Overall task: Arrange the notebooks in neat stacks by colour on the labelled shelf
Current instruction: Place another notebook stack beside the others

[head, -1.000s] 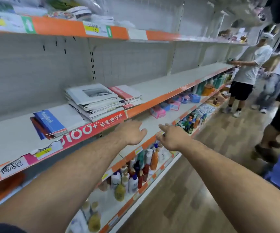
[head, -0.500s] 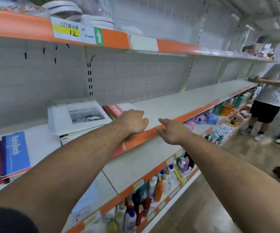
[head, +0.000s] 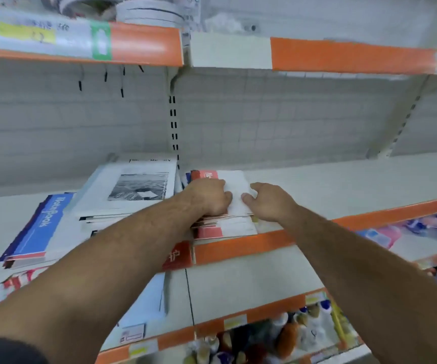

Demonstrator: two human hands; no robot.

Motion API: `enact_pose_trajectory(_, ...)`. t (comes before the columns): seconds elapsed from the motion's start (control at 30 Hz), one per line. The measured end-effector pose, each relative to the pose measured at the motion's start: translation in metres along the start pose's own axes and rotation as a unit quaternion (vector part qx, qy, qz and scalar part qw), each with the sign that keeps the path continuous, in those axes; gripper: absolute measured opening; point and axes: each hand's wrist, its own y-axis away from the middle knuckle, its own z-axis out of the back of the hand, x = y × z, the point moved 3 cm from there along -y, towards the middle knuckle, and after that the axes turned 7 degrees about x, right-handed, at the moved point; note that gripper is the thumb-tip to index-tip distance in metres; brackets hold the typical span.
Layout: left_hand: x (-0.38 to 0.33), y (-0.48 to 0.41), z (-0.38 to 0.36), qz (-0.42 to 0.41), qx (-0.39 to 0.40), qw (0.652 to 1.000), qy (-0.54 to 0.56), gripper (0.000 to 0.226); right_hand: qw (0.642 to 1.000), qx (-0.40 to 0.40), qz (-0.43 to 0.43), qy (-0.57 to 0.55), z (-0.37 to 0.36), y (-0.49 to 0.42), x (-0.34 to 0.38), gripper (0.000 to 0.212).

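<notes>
1. While both arms reach over the shelf, the red-and-white notebook stack lies directly under the hands, at the front of the middle tier, just right of the upright slot rail.
2. Left hand sits on the stack's left half, fingers curled down onto the top cover, thumb against it, holding the top notebooks.
3. Right hand is at the stack's right edge, fingers bent, thumb tip touching the white cover. Cannot tell whether it actually grips.
4. Thumbs are near each other, with a strip of white cover between them.
5. Stack look: white covers, with a red band and white lettering down the left side. Several thin notebooks, near ends slightly fanned, edges not flush.
6. Orientation: lying flat, long axis front-to-back across the shelf depth, red side to the left, near end at the orange front strip.
7. Neighbours to the left: grey notebook stack with a black-and-white photo cover, just beside; then the blue notebook stack, skewed, touching the grey one.
8. Bottles stand on the lowest tier, blurred.
</notes>
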Motion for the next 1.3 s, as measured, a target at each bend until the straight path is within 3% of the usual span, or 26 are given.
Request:
enact_pose_trajectory(0.13,-0.003,0.007,-0.002,0.071,-0.013,0.997,0.030,0.046,0.999,-0.004,0.011,-0.033,0.004,-0.024,-0.010,0.067)
enact_pose_trajectory(0.33,-0.006,0.028,-0.007,0.159,-0.039,0.983,0.079,0.039,0.982,0.064,0.005,-0.175,-0.002,-0.037,-0.016,0.042)
enact_pose_trajectory(0.43,-0.013,0.035,-0.004,0.169,-0.037,0.981,0.086,0.041,0.969,0.057,-0.002,-0.241,0.001,-0.039,-0.018,0.037)
enact_pose_trajectory(0.6,-0.019,0.036,-0.003,0.179,-0.026,0.980,0.083,0.032,0.978,0.012,-0.028,-0.208,0.009,-0.042,-0.026,0.016)
enact_pose_trajectory(0.8,-0.024,0.038,0.002,0.186,-0.025,0.978,0.086,0.036,0.964,-0.029,-0.058,-0.258,0.020,-0.044,-0.037,0.019)
enact_pose_trajectory(0.97,-0.024,0.033,0.001,0.170,-0.008,0.981,0.091,0.035,0.943,0.013,-0.052,-0.330,0.009,-0.040,-0.039,0.007)
enact_pose_trajectory(1.3,-0.021,0.026,0.002,0.157,0.029,0.985,0.062,0.042,0.869,0.082,-0.069,-0.483,0.003,-0.038,-0.055,0.012)
